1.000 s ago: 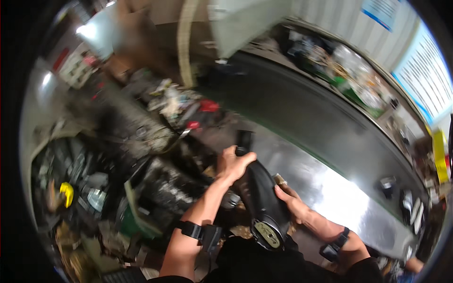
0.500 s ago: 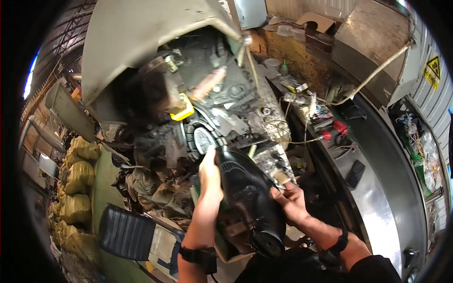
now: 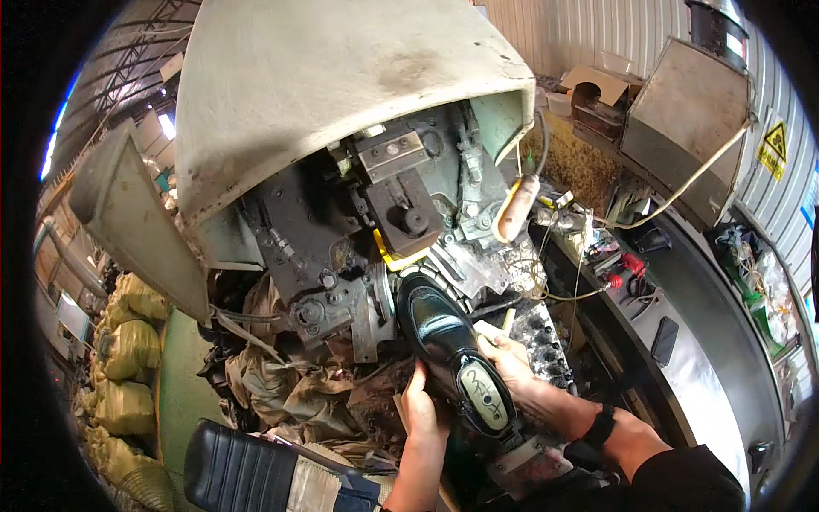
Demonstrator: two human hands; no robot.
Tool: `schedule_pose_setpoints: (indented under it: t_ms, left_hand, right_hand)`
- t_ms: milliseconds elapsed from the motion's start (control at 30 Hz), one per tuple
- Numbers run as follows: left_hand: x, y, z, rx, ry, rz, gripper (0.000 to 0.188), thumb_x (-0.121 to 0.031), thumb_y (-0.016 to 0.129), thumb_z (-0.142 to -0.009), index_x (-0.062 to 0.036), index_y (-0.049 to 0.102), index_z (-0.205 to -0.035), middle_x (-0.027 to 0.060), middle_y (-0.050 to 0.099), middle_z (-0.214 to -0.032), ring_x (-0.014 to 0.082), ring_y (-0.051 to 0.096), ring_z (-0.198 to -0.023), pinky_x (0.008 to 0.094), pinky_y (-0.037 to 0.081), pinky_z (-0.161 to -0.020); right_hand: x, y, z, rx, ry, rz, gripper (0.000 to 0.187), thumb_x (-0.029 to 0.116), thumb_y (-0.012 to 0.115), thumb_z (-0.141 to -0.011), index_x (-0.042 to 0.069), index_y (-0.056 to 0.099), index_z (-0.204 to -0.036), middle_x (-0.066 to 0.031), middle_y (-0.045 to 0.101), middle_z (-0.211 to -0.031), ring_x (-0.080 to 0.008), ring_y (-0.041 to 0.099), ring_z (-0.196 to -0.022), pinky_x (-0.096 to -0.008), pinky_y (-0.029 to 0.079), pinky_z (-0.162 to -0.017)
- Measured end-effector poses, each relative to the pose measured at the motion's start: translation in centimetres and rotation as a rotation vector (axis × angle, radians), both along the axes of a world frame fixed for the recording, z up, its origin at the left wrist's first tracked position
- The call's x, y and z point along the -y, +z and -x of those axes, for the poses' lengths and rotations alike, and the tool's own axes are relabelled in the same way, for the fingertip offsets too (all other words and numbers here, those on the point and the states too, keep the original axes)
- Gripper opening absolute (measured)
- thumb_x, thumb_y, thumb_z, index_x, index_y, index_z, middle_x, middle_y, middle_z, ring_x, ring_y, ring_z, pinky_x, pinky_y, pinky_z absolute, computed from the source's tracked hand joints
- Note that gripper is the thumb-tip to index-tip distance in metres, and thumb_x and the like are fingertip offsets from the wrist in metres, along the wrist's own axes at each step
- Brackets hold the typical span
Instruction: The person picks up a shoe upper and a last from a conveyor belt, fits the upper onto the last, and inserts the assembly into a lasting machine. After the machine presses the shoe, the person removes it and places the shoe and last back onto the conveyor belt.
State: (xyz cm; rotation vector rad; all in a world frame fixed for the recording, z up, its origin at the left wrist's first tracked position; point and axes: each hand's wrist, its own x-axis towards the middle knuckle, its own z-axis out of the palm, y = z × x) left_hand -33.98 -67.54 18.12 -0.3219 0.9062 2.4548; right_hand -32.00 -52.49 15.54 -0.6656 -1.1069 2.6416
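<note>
A glossy black leather shoe point(image 3: 437, 316) lies lengthwise before me, upper side up, its toe pointing into a metal machine point(image 3: 397, 200). A pale oval with handwriting point(image 3: 484, 397) fills the opening at its heel end. My left hand point(image 3: 422, 410) grips the shoe from its left side; some fingers are hidden beneath it. On the other side my right hand point(image 3: 512, 367) is closed round the shoe near the opening. Just beyond the toe is the machine's yellow-edged part point(image 3: 397, 256), under a dark block with a bolt. Whether the toe touches the machine, I cannot tell.
A large pale hood point(image 3: 341, 77) overhangs the machine. Right of it are a lit lamp point(image 3: 516, 209) and a metal counter point(image 3: 691, 375) with a black phone point(image 3: 665, 341) and a red-handled tool point(image 3: 631, 264). At left stand a black chair point(image 3: 235, 469) and yellow sacks point(image 3: 128, 354).
The shoe has been turned over: its sole faced up at the toe, and now its upper does. My left hand moved from the toe back toward the heel. The view shifted too.
</note>
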Motion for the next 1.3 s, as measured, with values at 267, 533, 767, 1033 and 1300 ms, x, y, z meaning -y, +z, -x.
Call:
schedule_pose_setpoints:
  t_ms: [267, 533, 767, 1033, 1300]
  left_hand:
    - [-0.8, -0.5, 1.9, 0.093, 0.027, 0.026, 0.041, -0.036, 0.048, -0.102, -0.0052, 0.062, -0.125, 0.0089, 0.065, -0.123, 0.0257, 0.061, -0.108, 0.0373, 0.047, -0.097]
    - [-2.5, -3.1, 2.1, 0.032, 0.279, 0.294, 0.038, -0.031, 0.051, -0.104, 0.0002, 0.063, -0.121, 0.0081, 0.068, -0.111, 0.0197, 0.063, -0.094, 0.0316, 0.049, -0.085]
    - [-2.7, -12.6, 4.4, -0.238, 0.427, 0.486, 0.031, -0.025, 0.052, -0.104, 0.0015, 0.067, -0.110, 0.0063, 0.068, -0.104, 0.0155, 0.062, -0.088, 0.0288, 0.050, -0.077]
    - [-3.5, -7.6, 3.6, -0.091, 0.468, 0.328, 0.031, -0.027, 0.058, -0.102, 0.0001, 0.070, -0.094, -0.0005, 0.067, -0.089, 0.0079, 0.056, -0.078, 0.0240, 0.045, -0.068]
    - [0.7, -9.1, 3.1, -0.437, 0.435, 0.907, 0.030, -0.023, 0.056, -0.102, 0.0036, 0.067, -0.108, 0.0056, 0.068, -0.104, 0.0118, 0.059, -0.096, 0.0259, 0.046, -0.089]
  right_hand:
    - [-1.0, 0.1, 2.0, 0.059, 0.001, -0.050, 0.032, 0.009, 0.060, -0.098, -0.001, 0.058, -0.129, -0.0079, 0.068, -0.110, -0.0137, 0.065, -0.091, -0.0286, 0.055, -0.080]
    - [-2.0, -1.3, 2.8, 0.132, 0.087, -0.045, 0.035, 0.011, 0.065, -0.096, 0.001, 0.059, -0.129, -0.0039, 0.067, -0.111, -0.0105, 0.061, -0.093, -0.0264, 0.052, -0.084]
    - [-2.2, -5.3, 4.7, -0.068, 0.054, 0.128, 0.040, -0.001, 0.067, -0.088, 0.000, 0.058, -0.127, -0.0108, 0.069, -0.110, -0.0188, 0.068, -0.093, -0.0323, 0.058, -0.082]
    - [-1.7, -3.8, 3.9, -0.047, 0.046, 0.228, 0.028, 0.003, 0.067, -0.091, 0.001, 0.064, -0.119, -0.0059, 0.070, -0.108, -0.0150, 0.067, -0.091, -0.0298, 0.057, -0.080]
    - [-5.4, -3.9, 2.0, 0.037, 0.168, 0.085, 0.033, 0.011, 0.061, -0.098, 0.003, 0.053, -0.129, -0.0127, 0.069, -0.107, -0.0197, 0.069, -0.089, -0.0321, 0.059, -0.078]
